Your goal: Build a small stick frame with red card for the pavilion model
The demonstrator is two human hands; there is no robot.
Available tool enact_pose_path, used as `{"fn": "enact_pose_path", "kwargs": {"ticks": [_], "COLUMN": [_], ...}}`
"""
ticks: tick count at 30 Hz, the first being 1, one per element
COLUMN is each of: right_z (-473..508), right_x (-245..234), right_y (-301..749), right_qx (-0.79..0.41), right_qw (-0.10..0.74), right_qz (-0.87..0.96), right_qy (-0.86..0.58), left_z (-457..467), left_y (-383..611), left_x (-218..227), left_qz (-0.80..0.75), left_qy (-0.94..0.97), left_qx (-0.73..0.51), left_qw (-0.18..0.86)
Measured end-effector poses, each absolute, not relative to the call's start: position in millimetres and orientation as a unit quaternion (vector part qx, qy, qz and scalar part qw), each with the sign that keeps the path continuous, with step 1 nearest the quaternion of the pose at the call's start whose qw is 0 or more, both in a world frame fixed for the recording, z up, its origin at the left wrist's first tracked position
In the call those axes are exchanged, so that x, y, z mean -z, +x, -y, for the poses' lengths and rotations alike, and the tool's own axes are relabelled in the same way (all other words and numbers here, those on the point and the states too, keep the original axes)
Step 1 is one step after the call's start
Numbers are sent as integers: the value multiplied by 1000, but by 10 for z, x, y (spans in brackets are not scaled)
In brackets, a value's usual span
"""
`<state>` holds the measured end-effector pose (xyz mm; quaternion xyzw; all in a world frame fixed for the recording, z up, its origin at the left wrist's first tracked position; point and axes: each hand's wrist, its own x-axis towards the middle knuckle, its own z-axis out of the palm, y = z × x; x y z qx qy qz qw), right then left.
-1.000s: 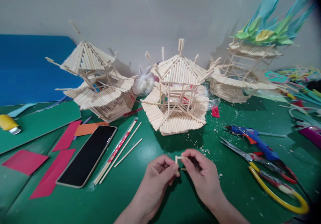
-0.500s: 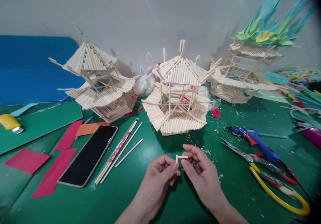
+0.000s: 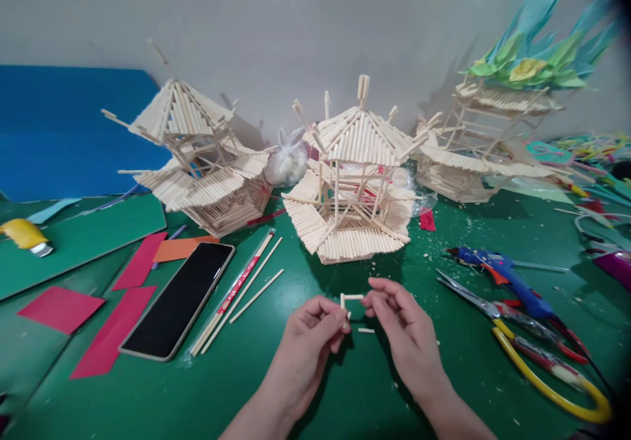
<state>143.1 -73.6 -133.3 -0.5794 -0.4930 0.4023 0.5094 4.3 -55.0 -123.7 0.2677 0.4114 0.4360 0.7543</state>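
My left hand (image 3: 313,335) pinches the upright leg of a small L-shaped piece of short wooden sticks (image 3: 351,298). My right hand (image 3: 401,325) pinches the far end of its horizontal stick. Both hands hover just above the green table (image 3: 296,387), in front of the middle stick pavilion (image 3: 352,177). A loose short stick (image 3: 365,330) lies on the table between my hands.
Two more stick pavilions stand at the left (image 3: 197,157) and back right (image 3: 473,150). A phone (image 3: 180,298), chopsticks (image 3: 241,289) and red paper pieces (image 3: 116,325) lie left. A blue glue gun (image 3: 503,272) and yellow-handled scissors (image 3: 537,354) lie right.
Both hands have lifted the stick piece slightly higher and farther from me. A short stick now lies loose on the table between them.
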Motion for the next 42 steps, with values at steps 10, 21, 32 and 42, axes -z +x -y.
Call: {"fn": "enact_pose_path", "kwargs": {"ticks": [10,21,32,42], "right_z": [694,724,726,824], "right_x": [1295,1261,1239,1284], "right_y": [1663,1446,1633,1921], "right_qx": [-266,-265,-275,-292], "right_qw": [361,186,225,289], "right_qz": [647,786,770,695], "right_qy": [-617,-526,-530,-590], "left_z": [458,464,454,459], "left_y": [-13,-4,5,3], "left_x": [1245,1248,1257,1277], "left_qz": [-440,-445,-457,-454], "left_qy": [242,239,242,250], "left_qx": [-494,-497,-495,-487], "left_qw": [710,706,698,703]}}
